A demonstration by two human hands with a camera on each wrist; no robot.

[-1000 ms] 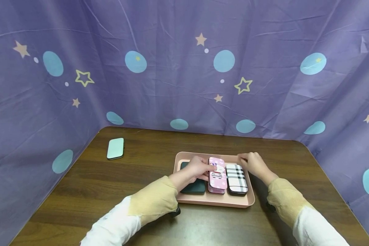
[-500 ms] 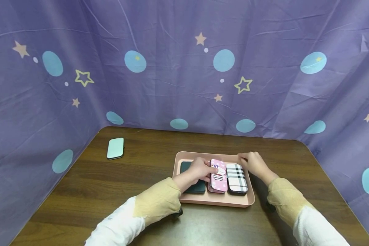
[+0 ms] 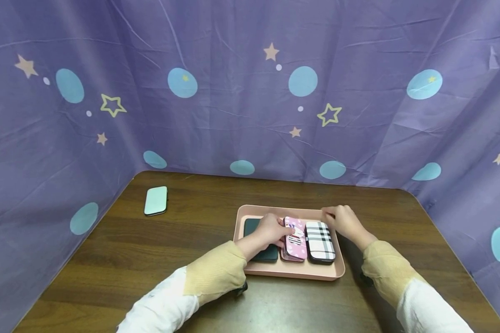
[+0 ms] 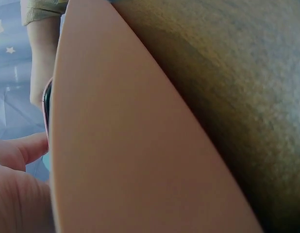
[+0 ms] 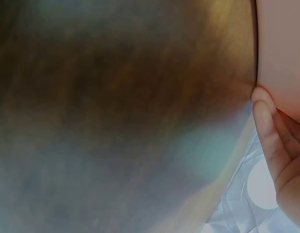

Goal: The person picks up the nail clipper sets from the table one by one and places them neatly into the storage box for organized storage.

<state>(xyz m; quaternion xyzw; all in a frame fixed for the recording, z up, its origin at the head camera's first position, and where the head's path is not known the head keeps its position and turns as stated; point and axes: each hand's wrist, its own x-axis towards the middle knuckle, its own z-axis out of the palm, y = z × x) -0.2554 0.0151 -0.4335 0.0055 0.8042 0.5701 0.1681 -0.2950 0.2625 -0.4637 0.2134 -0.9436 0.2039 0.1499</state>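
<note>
My left hand (image 3: 271, 230) reaches over the tray from the left and holds a flat pink case (image 3: 295, 240) with white dots and a cartoon print, its thumb on top. Below that case a pink edge shows; whether it is a second case cannot be told. The pink case lies inside a shallow pink tray (image 3: 291, 274). At the tray's far right corner, my right hand (image 3: 347, 223) grips the rim; its fingers bend against the tray wall (image 5: 286, 53) in the right wrist view. In the left wrist view, the tray wall (image 4: 121, 126) hides most of the left hand (image 4: 19, 194).
Left of the pink case lies a dark green case (image 3: 268, 254), partly under my left hand. A black-and-white plaid case (image 3: 321, 243) fills the tray's right side. A mint case (image 3: 156, 200) lies alone on the wooden table (image 3: 200, 199), far left. A purple curtain (image 3: 233, 125) stands behind.
My left hand has shifted slightly right, and the pink case has come a little nearer and lower in the tray. The right hand stays at the corner.
</note>
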